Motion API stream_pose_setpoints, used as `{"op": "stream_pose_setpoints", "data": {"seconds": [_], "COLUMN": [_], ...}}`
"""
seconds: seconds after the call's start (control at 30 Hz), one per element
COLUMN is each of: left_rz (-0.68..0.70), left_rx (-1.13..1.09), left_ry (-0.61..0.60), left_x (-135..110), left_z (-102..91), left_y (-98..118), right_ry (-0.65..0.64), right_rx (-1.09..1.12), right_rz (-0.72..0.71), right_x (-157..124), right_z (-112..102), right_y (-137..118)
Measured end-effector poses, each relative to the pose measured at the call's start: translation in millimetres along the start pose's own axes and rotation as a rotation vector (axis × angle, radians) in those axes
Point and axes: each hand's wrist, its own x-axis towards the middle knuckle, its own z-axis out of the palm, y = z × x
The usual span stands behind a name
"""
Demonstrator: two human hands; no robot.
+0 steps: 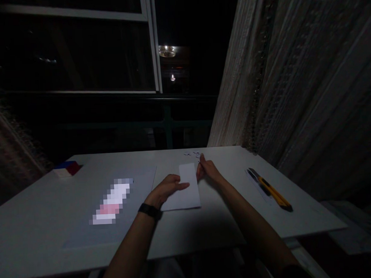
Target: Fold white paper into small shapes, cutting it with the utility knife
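A white piece of paper (pixel 183 198), apparently folded, is held near the middle of the table. My left hand (pixel 167 189), with a dark band on its wrist, grips its left side, thumb lying across the front. My right hand (pixel 207 169) is just beyond the paper's right edge, its thumb up and fingers curled in. Whatever is between those fingers is too dim and small to make out. Close to that thumb, small dark marks or bits (pixel 192 154) show at the table's far side; their kind is unclear.
On the white table (pixel 220 227), a greyish sheet (pixel 82 235) lies left under a bright, pixelated rectangle (pixel 113 201). A colored cube (pixel 66 168) sits far left. To the right lie a yellow-and-black utility knife (pixel 274 192) and a dark slim tool (pixel 257 181). A curtain (pixel 232 79) hangs behind.
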Motion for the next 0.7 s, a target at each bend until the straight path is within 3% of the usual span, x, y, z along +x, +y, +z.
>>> {"op": "stream_pose_setpoints", "data": {"seconds": [0.13,0.27,0.4,0.53,0.7], "left_rz": [-0.026,-0.092,-0.088,-0.040,-0.048], "left_rx": [-0.289,-0.416,-0.348,-0.222,-0.256], "left_ry": [0.094,0.076,0.047,0.043,0.027], "left_x": [6.3,8.5,11.0,13.3,12.4], "left_z": [-4.4,-6.8,-11.2,-16.9,-16.9], "left_y": [-0.6,0.5,-1.1,-3.3,-3.5], "right_ry": [-0.093,-0.058,-0.016,-0.019,-0.038], "right_rx": [0.103,0.164,0.265,0.301,0.328], "right_rz": [0.131,0.170,0.291,0.298,0.276], "right_x": [-0.6,-5.1,-8.1,-9.2,-10.5], "right_z": [8.8,23.2,29.5,28.6,28.5], "right_y": [5.4,7.7,3.3,-0.1,-1.4]}}
